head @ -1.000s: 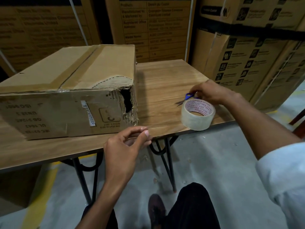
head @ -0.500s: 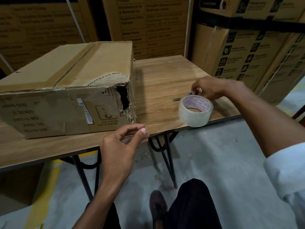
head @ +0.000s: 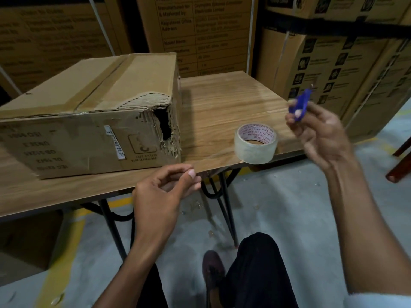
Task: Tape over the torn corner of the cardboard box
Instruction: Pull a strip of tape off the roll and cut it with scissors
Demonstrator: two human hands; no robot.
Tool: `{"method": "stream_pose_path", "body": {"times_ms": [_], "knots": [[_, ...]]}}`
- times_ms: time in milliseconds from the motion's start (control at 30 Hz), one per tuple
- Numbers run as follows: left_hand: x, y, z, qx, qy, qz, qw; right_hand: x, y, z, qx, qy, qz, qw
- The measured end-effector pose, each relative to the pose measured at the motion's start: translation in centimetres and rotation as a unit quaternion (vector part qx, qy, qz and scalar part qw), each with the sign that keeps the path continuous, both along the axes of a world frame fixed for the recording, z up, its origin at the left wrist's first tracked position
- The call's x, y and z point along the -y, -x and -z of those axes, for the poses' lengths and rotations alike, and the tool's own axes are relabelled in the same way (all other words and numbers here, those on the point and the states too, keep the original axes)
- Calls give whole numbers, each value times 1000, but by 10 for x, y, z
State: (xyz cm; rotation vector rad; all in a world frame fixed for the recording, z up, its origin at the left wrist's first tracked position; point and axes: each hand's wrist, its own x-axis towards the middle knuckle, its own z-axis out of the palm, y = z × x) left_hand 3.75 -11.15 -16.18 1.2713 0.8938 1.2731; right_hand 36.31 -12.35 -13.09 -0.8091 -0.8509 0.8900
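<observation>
While right grip (head: 320,134) holds scissors (head: 300,105) | tape roll (head: 255,147) near box (head: 89,134) | cartons (head: 333,63) behind

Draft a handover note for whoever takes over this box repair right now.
Right grip: holds the blue scissors, raised off the table.
Left grip: thumb meets forefinger near the table's front edge; whether it pinches anything cannot be seen.
Tape roll: flat at the table's front edge, right of the cardboard box.
Done: no tape shows on the torn corner; it gapes open.
Left: tape over that hole.
</observation>
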Motion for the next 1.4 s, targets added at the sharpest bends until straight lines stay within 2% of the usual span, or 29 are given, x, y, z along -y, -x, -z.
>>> {"method": "stream_pose_path", "body": {"times_ms": [67, 133, 300, 433, 533, 700, 900, 1400], "knots": [[2, 2, 0, 1, 8, -3, 1000, 21, 31, 27, -54, -24, -49, 997], [3, 5, 0, 3, 17, -10, 1000, 38, 62, 51, -65, -19, -96, 993], [4, 15, -3, 5, 37, -28, 999, 62, 100, 90, 109, 22, -83, 990], [5, 18, -8, -4, 38, -32, 999, 54, 125, 117, 102, 102, -180, 973], [6, 19, -12, -9, 38, -31, 999, 41, 128, 124, 63, 128, -227, 963], [5, 19, -16, -7, 43, -30, 999, 27, 123, 127, 49, 106, -238, 964], [5, 20, -16, -6, 54, -37, 998, 19, 122, 114, 72, 98, -256, 959], [1, 20, -17, -2, 62, -39, 997, 13, 119, 107, 102, 110, -215, 965]]}}
